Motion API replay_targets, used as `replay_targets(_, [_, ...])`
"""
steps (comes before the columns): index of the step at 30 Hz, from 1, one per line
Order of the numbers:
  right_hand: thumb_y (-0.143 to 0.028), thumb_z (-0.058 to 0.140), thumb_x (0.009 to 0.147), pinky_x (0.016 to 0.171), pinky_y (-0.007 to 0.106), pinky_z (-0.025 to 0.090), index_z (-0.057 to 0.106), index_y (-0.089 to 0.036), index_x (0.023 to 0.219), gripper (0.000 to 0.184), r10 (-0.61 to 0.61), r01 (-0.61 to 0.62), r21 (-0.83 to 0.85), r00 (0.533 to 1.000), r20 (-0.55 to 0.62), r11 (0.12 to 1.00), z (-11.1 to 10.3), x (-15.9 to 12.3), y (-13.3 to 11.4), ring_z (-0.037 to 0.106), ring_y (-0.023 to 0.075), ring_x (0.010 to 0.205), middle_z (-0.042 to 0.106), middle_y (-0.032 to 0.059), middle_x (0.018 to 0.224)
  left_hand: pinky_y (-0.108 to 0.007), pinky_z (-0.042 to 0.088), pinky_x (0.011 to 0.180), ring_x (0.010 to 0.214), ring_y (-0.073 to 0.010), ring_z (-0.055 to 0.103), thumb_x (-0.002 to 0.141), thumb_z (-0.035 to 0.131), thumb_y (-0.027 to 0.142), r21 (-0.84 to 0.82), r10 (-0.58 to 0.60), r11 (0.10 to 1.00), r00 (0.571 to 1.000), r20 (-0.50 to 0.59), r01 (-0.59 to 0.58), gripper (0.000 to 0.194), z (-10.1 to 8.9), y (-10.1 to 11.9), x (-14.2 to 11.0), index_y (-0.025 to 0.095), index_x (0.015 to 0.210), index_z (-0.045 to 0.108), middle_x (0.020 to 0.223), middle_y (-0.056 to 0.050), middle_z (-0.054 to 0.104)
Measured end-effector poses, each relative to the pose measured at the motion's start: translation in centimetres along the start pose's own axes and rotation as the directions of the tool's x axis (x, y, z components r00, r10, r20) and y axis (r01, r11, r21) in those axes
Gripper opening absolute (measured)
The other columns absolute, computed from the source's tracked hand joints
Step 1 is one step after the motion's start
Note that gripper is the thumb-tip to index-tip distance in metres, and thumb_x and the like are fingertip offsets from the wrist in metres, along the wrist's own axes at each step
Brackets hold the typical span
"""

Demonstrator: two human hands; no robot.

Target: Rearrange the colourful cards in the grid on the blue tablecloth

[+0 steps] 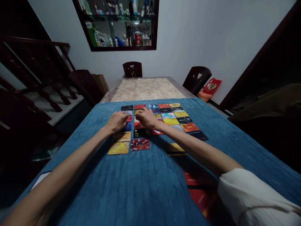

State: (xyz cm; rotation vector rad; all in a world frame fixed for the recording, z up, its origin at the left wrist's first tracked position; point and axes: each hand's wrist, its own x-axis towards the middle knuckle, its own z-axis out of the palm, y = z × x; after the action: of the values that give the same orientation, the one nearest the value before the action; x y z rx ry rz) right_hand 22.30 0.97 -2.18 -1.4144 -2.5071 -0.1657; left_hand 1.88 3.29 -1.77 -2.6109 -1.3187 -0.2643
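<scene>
Plastic cards lie in columns on a blue cloth (113, 185). My left hand (117, 121) is closed, its curled fingers down at the leftmost column beside a blue card (128, 126). Over the second column, my right hand (145, 117) is closed too, knuckles up, hiding parts of the cards under it. Whatever the fingertips hold or press is hidden. Nearer me are a black VIP card (141, 133), a dark red card (140, 145) and a yellow card (118, 148). A gold card with a dark stripe (176, 149) lies apart below my right forearm.
Red printed packets or folders (199, 188) lie under my right arm. A pale flat object (40, 180) sits at the cloth's left edge. The patterned tabletop (150, 88) extends beyond the cloth, with chairs (132, 69) around it. Stair railings (35, 81) stand at left.
</scene>
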Motion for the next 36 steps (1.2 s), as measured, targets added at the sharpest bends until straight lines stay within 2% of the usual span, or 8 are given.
replay_targets(7, [-0.022,0.05,0.1,0.073,0.034,0.029,0.073,-0.02,0.099,0.023,0.002,-0.003,-0.005,0.996,-0.092,1.0,-0.3,-3.6,1.2,0.051,0.0252,0.103,0.072,0.0085,0.106,-0.037,0.044,0.079,0.089,-0.0259,0.062,0.088,0.047,0.012,0.043,0.056,0.998,0.998,-0.033,-0.055,0.024,-0.6,5.0,-0.5,0.013,0.087,0.071,0.093,-0.013,0.069])
replay_targets(14, [-0.018,0.056,0.097,0.073,0.034,0.028,0.073,-0.02,0.094,0.017,-0.023,0.019,-0.025,0.98,-0.195,1.0,0.0,-8.5,3.2,0.051,0.0236,0.092,0.072,0.0082,0.092,-0.038,0.042,0.081,0.089,-0.0253,0.061,0.085,0.047,0.004,0.045,0.148,0.989,0.985,-0.087,-0.144,0.024,-1.2,10.4,-1.5,0.013,0.09,0.069,0.09,-0.012,0.068])
replay_targets(18, [-0.021,0.055,0.099,0.074,0.033,0.03,0.072,-0.02,0.093,0.018,-0.039,0.042,0.003,0.956,-0.29,0.999,0.5,-11.4,4.5,0.051,0.0219,0.088,0.073,0.0069,0.094,-0.038,0.042,0.082,0.09,-0.0242,0.061,0.087,0.048,0.005,0.001,0.199,0.98,0.971,-0.131,-0.201,0.024,-1.0,12.6,-2.0,0.013,0.093,0.069,0.088,-0.011,0.067])
replay_targets(24, [-0.022,0.055,0.098,0.073,0.034,0.031,0.07,-0.02,0.09,0.017,-0.049,0.049,-0.009,0.923,-0.382,0.999,0.5,-16.0,5.7,0.051,0.0211,0.084,0.071,0.0055,0.085,-0.04,0.042,0.085,0.092,-0.0246,0.059,0.088,0.047,0.004,-0.045,0.247,0.967,0.963,-0.105,-0.253,0.024,-0.3,15.9,-3.1,0.014,0.098,0.068,0.097,-0.011,0.069])
replay_targets(31, [-0.024,0.055,0.098,0.078,0.036,0.037,0.069,-0.021,0.093,0.015,-0.012,0.031,0.052,0.942,-0.335,0.998,0.1,-21.1,6.7,0.052,0.0232,0.09,0.07,0.0066,0.09,-0.041,0.042,0.085,0.096,-0.0253,0.056,0.097,0.047,0.018,-0.111,0.33,0.932,0.936,-0.125,-0.344,0.019,1.4,19.7,-4.3,0.014,0.098,0.066,0.099,-0.011,0.068])
replay_targets(36, [-0.033,0.055,0.098,0.08,0.04,0.04,0.071,-0.021,0.099,0.019,0.046,-0.018,0.111,0.963,-0.264,0.994,-0.1,-23.2,6.8,0.054,0.0249,0.093,0.07,0.0086,0.098,-0.044,0.042,0.092,0.105,-0.0272,0.054,0.098,0.05,0.027,-0.232,0.311,0.907,0.93,-0.197,-0.352,0.021,2.7,20.4,-4.9,0.014,0.103,0.065,0.104,-0.011,0.068])
